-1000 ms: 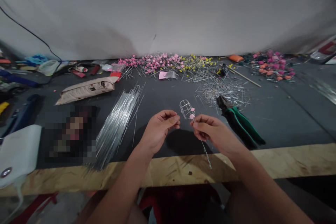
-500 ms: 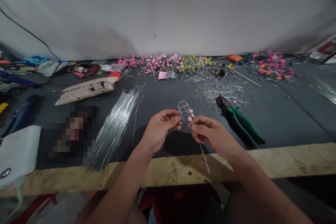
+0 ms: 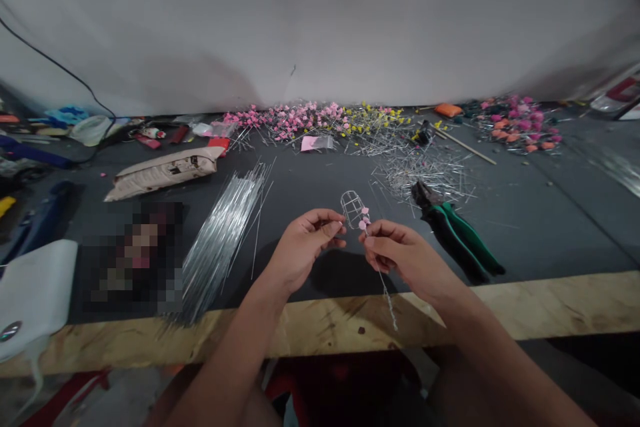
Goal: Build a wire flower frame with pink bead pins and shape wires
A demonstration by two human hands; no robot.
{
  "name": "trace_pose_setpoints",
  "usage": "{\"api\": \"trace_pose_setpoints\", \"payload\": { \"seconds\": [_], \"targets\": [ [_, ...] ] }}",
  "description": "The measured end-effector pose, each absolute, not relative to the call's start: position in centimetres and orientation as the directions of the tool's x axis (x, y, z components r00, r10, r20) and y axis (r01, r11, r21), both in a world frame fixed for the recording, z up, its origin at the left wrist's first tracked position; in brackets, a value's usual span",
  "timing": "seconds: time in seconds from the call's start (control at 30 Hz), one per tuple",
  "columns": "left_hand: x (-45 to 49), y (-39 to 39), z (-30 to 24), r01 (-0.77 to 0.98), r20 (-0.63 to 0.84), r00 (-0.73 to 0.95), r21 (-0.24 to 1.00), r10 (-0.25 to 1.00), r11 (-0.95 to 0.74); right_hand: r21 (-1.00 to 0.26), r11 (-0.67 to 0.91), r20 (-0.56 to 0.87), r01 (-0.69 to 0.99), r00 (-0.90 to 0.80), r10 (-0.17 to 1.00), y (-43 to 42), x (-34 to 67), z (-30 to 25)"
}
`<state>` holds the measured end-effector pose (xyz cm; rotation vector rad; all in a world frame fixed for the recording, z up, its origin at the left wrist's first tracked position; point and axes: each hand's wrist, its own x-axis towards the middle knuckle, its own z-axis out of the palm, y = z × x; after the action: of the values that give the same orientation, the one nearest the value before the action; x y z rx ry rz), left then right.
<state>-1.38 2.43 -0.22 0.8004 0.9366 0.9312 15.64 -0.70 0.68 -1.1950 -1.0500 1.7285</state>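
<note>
Between my hands stands a small rounded wire frame (image 3: 352,203) with a grid of thin silvery wires. Small pink flowers (image 3: 364,219) sit along its right side. My right hand (image 3: 397,248) pinches the frame's wire stem just below these flowers. The stem's twisted tail (image 3: 391,307) hangs beneath that hand, over the wooden table edge. To the left of the frame, my left hand (image 3: 307,243) is closed, thumb against index finger. Something tiny and pale shows at its fingertips, too small to name. These fingertips are very close to the frame; contact is unclear.
A bundle of straight wires (image 3: 220,233) lies left of my hands. Green-handled pliers (image 3: 465,237) lie to the right, below a heap of short wires (image 3: 425,173). Pink wire-stemmed flowers (image 3: 305,120) line the wall, with orange and magenta ones (image 3: 525,123) farther right.
The wire frame has tipped slightly right, and a small gap now shows between it and my left fingertips. My right hand keeps its hold on the stem.
</note>
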Motion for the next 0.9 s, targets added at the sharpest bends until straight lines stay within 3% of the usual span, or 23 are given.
{"api": "trace_pose_setpoints", "payload": {
  "seconds": [0.9],
  "targets": [
    [-1.41, 2.52, -0.23, -0.355, -0.306, 0.345, 0.832, 0.887, 0.425, -0.946, -0.314, -0.276, -0.08, -0.311, 0.909, -0.94, 15.26, 0.38]
  ]
}}
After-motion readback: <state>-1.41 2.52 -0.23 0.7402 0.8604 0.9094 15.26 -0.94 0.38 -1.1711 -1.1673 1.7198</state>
